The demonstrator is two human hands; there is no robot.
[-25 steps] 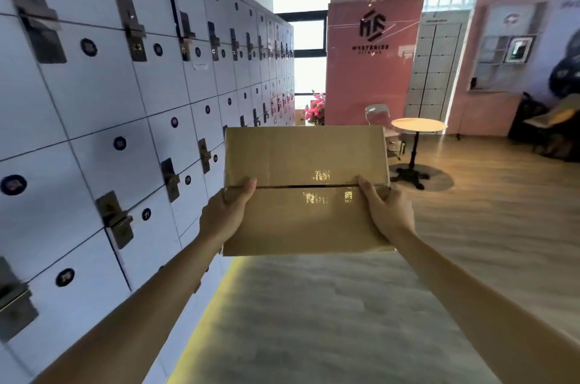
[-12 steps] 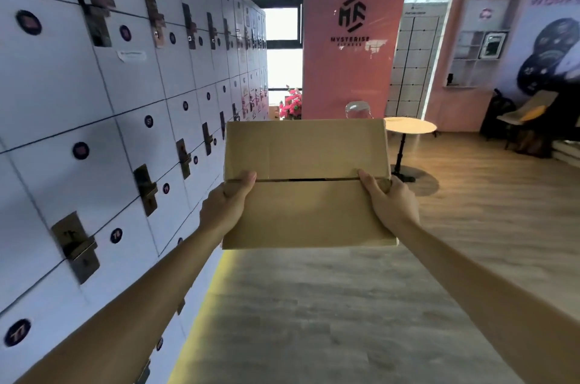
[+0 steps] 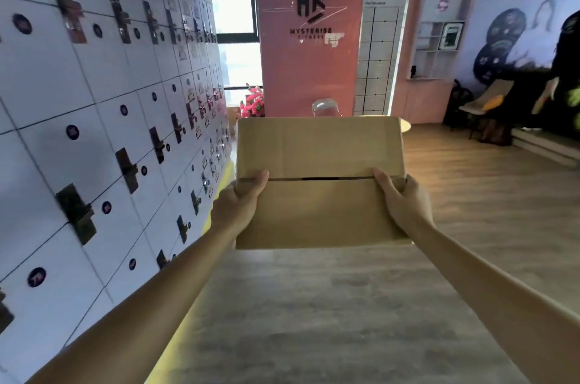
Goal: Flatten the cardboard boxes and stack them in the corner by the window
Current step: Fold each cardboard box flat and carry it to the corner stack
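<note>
A wall of white lockers (image 3: 94, 132) runs down the left side, each door carrying a small dark round badge and many a dark latch; they are too many and too blurred to count. Ahead stands one pink panel (image 3: 310, 45) with a dark logo, a bright window (image 3: 235, 38) to its left and one bunch of pink flowers (image 3: 252, 104) at its foot. The wooden floor (image 3: 314, 305) spreads below.

One cardboard box (image 3: 320, 183) is held up in the air in front of the person, above the floor and just right of the lockers. It is plain brown, unprinted, with two top flaps meeting at a dark slit across the middle.

Two hands grip it: the left hand (image 3: 240, 205) clasps the left edge, thumb on top by the seam; the right hand (image 3: 403, 205) clasps the right edge likewise.
</note>
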